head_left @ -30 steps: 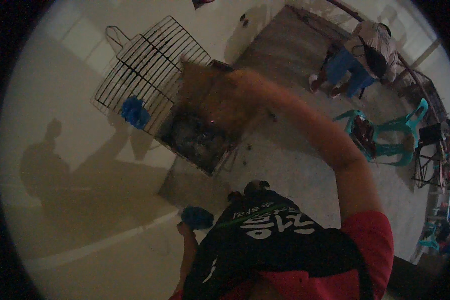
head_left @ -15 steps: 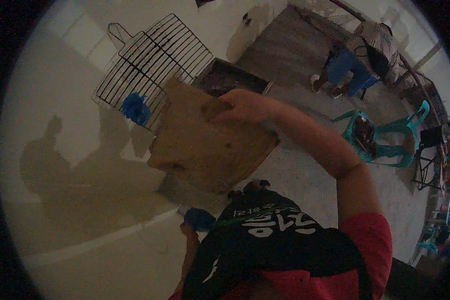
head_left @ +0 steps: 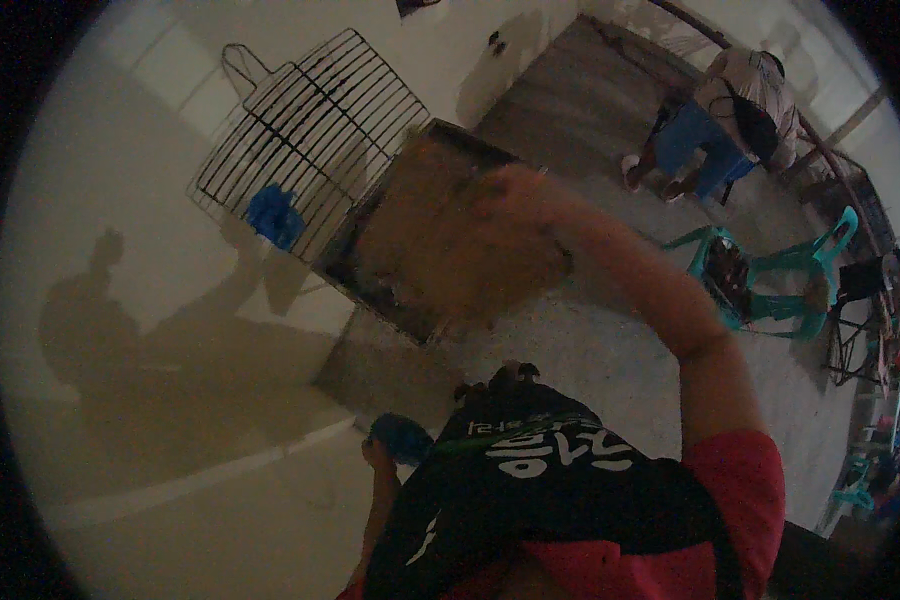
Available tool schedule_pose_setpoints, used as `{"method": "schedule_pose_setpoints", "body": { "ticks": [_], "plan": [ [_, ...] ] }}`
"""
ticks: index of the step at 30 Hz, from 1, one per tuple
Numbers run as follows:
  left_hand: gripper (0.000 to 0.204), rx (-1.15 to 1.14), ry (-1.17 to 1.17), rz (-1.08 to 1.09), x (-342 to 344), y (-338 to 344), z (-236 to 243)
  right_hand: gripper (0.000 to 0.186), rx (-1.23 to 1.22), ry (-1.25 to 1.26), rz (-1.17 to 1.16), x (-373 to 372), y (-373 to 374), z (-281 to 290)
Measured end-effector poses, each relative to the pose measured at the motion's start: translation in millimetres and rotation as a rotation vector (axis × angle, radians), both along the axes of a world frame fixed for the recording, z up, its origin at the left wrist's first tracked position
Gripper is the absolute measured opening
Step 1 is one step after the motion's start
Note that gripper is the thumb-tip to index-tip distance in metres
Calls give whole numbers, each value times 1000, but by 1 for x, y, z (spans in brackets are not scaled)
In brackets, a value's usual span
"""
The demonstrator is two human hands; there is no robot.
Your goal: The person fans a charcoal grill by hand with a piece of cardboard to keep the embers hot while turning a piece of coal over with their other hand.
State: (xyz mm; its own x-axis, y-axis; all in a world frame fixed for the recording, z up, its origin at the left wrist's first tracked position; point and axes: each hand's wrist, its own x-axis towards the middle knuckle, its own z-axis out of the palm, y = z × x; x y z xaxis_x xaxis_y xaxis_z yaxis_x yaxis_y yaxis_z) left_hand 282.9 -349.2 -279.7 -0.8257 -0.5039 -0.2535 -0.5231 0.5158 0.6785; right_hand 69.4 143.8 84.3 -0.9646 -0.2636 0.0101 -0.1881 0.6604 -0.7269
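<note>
My right hand [head_left: 520,200], smeared by motion, is closed on the edge of a brown sheet of cardboard [head_left: 460,250]. The cardboard is blurred and hangs over a dark rectangular tray [head_left: 378,296], hiding most of its inside. Low down beside my apron, my left hand [head_left: 378,454] is closed around a crumpled blue bundle [head_left: 402,438] that looks like a plastic bag; my apron covers part of it. Beyond the tray, a wire grill rack [head_left: 315,110] with a looped handle stands against the wall. Another crumpled blue piece [head_left: 274,216] sits on its lower part.
A pale wall [head_left: 150,300] runs along the left, bearing my shadow. To the right stand a green plastic stool [head_left: 778,290] with dark stuff on it and a blue stool [head_left: 705,145], with a person [head_left: 760,95] bent over there. A metal railing [head_left: 830,150] lies behind.
The cardboard has swung away to the right, uncovering the tray's left and near edges. My right hand has moved right with it. My left hand has stayed in place.
</note>
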Motion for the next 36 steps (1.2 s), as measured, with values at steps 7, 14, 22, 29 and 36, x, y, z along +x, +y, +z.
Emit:
{"method": "schedule_pose_setpoints", "body": {
  "ticks": [7, 14, 22, 29, 36],
  "plan": [
    [39, -175, -292, -163, -7, 2, -11, 27, 221, 326, -270, 5, 22, 6],
    [35, -222, 46, -88, -11, 0, -22, 29, 110, 60, -141, -6, 33, 17],
    [40, 39, -318, 113, -3, 17, -6, 28, 103, 208, 54, 7, -13, 6],
    [41, -121, -202, -135, -15, -21, -3, 23, 735, 167, -294, -17, 28, 39],
    [30, 26, -352, -197, 1, 23, 38, 17, -13, 226, 221, 15, -56, 19]
  ]
}}
